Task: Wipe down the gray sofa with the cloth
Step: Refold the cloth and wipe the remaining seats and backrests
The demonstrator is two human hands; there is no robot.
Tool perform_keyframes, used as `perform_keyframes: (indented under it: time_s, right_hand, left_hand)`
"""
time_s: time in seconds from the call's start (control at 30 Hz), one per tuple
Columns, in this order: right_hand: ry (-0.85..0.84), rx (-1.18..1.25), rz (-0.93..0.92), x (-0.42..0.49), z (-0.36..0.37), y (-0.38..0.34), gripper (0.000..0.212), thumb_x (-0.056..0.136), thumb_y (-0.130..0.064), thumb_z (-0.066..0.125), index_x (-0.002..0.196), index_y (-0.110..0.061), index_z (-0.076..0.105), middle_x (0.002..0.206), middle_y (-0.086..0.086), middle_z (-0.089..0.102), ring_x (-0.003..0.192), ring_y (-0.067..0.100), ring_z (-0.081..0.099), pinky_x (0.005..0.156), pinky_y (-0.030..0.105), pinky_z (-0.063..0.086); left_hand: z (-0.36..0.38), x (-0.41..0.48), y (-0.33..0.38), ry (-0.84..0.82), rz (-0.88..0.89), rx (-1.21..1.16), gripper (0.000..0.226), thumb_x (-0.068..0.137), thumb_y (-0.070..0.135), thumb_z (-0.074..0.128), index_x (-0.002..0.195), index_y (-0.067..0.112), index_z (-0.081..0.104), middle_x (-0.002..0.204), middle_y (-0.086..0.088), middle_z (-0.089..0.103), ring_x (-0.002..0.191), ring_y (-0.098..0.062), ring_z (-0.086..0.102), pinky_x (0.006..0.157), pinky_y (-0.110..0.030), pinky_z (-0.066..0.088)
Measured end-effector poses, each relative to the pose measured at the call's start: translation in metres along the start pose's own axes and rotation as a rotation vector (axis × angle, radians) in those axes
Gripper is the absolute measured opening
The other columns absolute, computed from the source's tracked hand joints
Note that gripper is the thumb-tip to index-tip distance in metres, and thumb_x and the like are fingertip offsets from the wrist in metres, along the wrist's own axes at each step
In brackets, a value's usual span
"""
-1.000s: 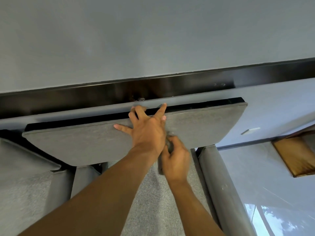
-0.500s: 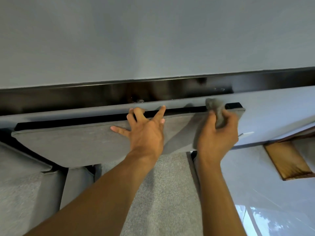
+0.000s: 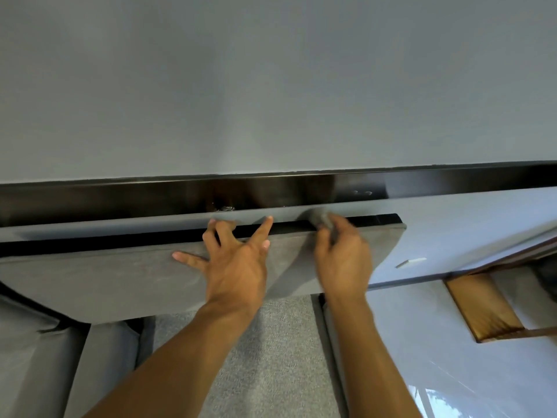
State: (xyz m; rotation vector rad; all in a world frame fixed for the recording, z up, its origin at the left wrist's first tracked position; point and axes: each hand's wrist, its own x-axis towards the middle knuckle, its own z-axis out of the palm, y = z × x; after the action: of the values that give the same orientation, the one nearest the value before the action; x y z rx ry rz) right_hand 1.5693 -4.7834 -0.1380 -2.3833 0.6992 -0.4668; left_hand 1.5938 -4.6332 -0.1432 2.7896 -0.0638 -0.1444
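Evidently mid-job, the right hand (image 3: pixel 343 260) grips the cloth (image 3: pixel 323 220) atop the sofa back cushion (image 3: pixel 90 282), the splayed left hand (image 3: pixel 238 267) braces it, and the seat (image 3: pixel 265 366) likely remains.

No readable text or labels anywhere.

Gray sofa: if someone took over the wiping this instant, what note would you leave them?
Left hand: spread on the cushion, bracing it.
Right hand: grips the cloth against the cushion's top edge, right of the left hand.
Done: cannot tell which parts are already wiped.
Left: probably the remainder of that edge, then the rest of the sofa.
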Motion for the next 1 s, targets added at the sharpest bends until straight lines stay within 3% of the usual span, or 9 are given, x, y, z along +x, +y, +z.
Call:
perform_keyframes:
  time_s: [0.07,0.13,0.27,0.43,0.53,0.6,0.67,0.8,1.0]
  right_hand:
    - [-0.064,-0.009,-0.147,-0.016,0.004,-0.006,0.035,0.101,-0.033,0.053,0.135,-0.03,0.06,0.121,-0.003,0.07,0.104,0.019,0.067,0.084,0.033,0.053]
    - [-0.062,-0.078,-0.157,-0.012,-0.006,0.005,0.033,0.102,-0.039,0.049,0.132,-0.033,0.059,0.112,-0.003,0.071,0.096,0.02,0.068,0.08,0.035,0.054]
    - [0.15,-0.007,0.177,0.026,-0.037,0.052,0.033,0.103,-0.035,0.046,0.133,-0.027,0.059,0.111,0.006,0.07,0.095,0.026,0.066,0.077,0.035,0.049]
    - [0.264,0.155,0.306,0.044,-0.032,0.056,0.032,0.103,-0.027,0.049,0.133,-0.023,0.06,0.115,0.005,0.069,0.102,0.025,0.065,0.084,0.035,0.05]
    - [0.204,0.22,0.167,0.014,-0.007,0.042,0.031,0.102,-0.031,0.048,0.131,-0.03,0.058,0.105,-0.001,0.069,0.09,0.019,0.066,0.085,0.043,0.057]
    - [0.124,0.283,-0.006,-0.014,0.015,0.025,0.031,0.1,-0.028,0.052,0.13,-0.028,0.061,0.116,0.0,0.07,0.1,0.019,0.067,0.091,0.042,0.056]
    - [0.017,0.357,-0.08,-0.04,0.034,0.0,0.033,0.099,-0.023,0.058,0.132,-0.026,0.062,0.13,-0.004,0.066,0.114,0.011,0.063,0.101,0.034,0.051]
    - [-0.044,0.399,-0.043,-0.073,0.052,-0.013,0.029,0.095,-0.022,0.062,0.123,-0.027,0.059,0.112,-0.004,0.069,0.096,0.013,0.065,0.085,0.038,0.055]
    - [0.005,0.323,-0.062,-0.078,0.054,-0.009,0.019,0.094,-0.026,0.059,0.113,-0.025,0.058,0.104,-0.003,0.068,0.087,0.016,0.064,0.075,0.042,0.055]
  left_hand:
    - [0.0,-0.001,0.001,0.004,-0.011,-0.007,0.044,0.108,0.051,0.028,0.15,0.065,0.023,0.148,-0.008,0.019,0.145,-0.03,0.011,0.104,-0.084,-0.01]
    - [-0.001,-0.001,0.001,-0.014,-0.012,-0.01,0.044,0.108,0.052,0.027,0.15,0.065,0.023,0.147,-0.006,0.017,0.146,-0.029,0.008,0.104,-0.083,-0.012]
    - [0.003,0.001,0.0,-0.016,-0.005,0.001,0.046,0.108,0.051,0.024,0.152,0.064,0.02,0.147,-0.007,0.016,0.145,-0.029,0.007,0.105,-0.084,-0.011]
    - [0.006,0.001,-0.002,0.004,0.009,0.013,0.045,0.108,0.05,0.022,0.151,0.065,0.022,0.147,-0.007,0.017,0.145,-0.03,0.006,0.104,-0.083,-0.014]
    - [0.008,-0.001,-0.001,0.024,0.003,0.014,0.045,0.107,0.051,0.025,0.15,0.064,0.027,0.145,-0.009,0.021,0.143,-0.032,0.011,0.104,-0.084,-0.012]
    - [0.007,-0.002,0.001,0.023,0.006,0.036,0.045,0.106,0.052,0.027,0.15,0.063,0.029,0.145,-0.009,0.023,0.14,-0.034,0.014,0.104,-0.085,-0.009]
    - [0.004,-0.001,0.002,0.017,-0.009,0.048,0.045,0.104,0.054,0.027,0.149,0.062,0.033,0.146,-0.009,0.023,0.14,-0.036,0.016,0.106,-0.085,-0.007]
    - [0.006,-0.003,0.003,0.022,-0.015,0.031,0.042,0.101,0.06,0.031,0.139,0.055,0.048,0.145,-0.009,0.024,0.136,-0.037,0.019,0.107,-0.085,-0.008]
    - [0.013,-0.001,0.0,0.074,0.004,0.036,0.045,0.101,0.06,0.031,0.145,0.06,0.04,0.139,-0.014,0.029,0.131,-0.04,0.026,0.105,-0.087,-0.005]
